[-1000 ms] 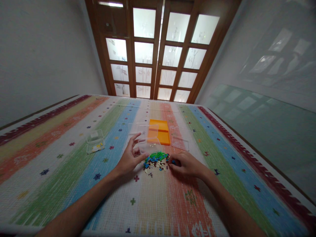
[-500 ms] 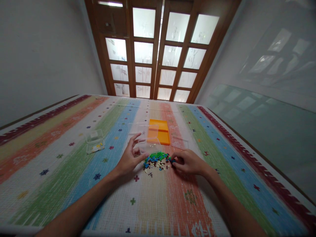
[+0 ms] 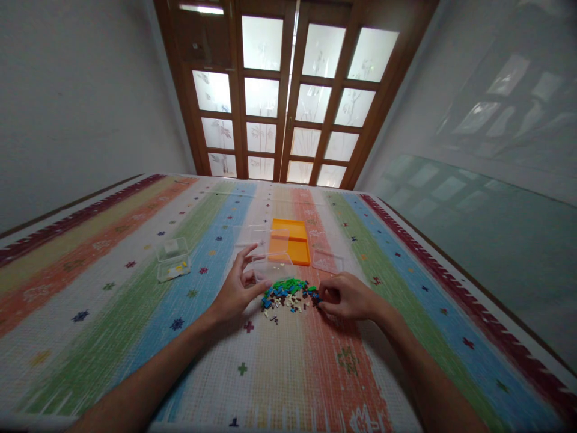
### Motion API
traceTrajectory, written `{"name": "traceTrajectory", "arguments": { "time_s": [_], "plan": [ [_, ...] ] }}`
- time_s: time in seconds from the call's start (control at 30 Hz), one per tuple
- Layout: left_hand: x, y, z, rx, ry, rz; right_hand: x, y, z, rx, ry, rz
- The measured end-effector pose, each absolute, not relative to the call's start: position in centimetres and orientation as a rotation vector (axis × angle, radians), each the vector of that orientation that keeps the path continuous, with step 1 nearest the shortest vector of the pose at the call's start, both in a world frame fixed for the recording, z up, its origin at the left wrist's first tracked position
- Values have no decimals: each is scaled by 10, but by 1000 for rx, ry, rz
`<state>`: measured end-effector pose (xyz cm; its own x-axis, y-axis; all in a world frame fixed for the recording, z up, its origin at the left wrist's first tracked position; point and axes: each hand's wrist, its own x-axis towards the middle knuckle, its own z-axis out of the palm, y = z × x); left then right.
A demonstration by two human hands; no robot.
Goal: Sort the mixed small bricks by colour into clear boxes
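Note:
A heap of small toy building bricks (image 3: 288, 291), green, blue, dark brown and cream, lies on the striped cloth. Behind it is a clear plastic box (image 3: 277, 267) with a few cream pieces inside. My left hand (image 3: 232, 288) curves round the left end of this box, its thumb in front near the heap and its other fingers behind. At the heap's right edge, my right hand (image 3: 345, 296) has thumb and index finger brought together beside dark and blue bricks. Whatever sits between those fingertips is too small to make out.
An orange two-part tray (image 3: 290, 227) lies beyond the box, partly under a clear lid (image 3: 243, 234). Another clear lid (image 3: 328, 261) lies to its right. Far left stands an opened clear case (image 3: 174, 264) with yellow and white pieces. The striped tablecloth (image 3: 193, 343) covers the table.
My right hand has shifted slightly right, and more bricks show at the heap's right edge. My left hand and the clear box have stayed in place.

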<state>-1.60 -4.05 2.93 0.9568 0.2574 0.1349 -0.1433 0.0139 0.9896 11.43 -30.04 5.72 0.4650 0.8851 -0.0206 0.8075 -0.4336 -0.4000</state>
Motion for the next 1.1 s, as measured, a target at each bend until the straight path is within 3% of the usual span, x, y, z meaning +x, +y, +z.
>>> {"name": "traceTrajectory", "arguments": {
  "time_s": [0.2,1.1],
  "plan": [
    [-16,-41,29,1514,94,315,116,-298,53,-2361,-1427,565],
    [-16,-41,29,1538,106,331,100,-281,44,-2182,-1543,299]
  ]
}}
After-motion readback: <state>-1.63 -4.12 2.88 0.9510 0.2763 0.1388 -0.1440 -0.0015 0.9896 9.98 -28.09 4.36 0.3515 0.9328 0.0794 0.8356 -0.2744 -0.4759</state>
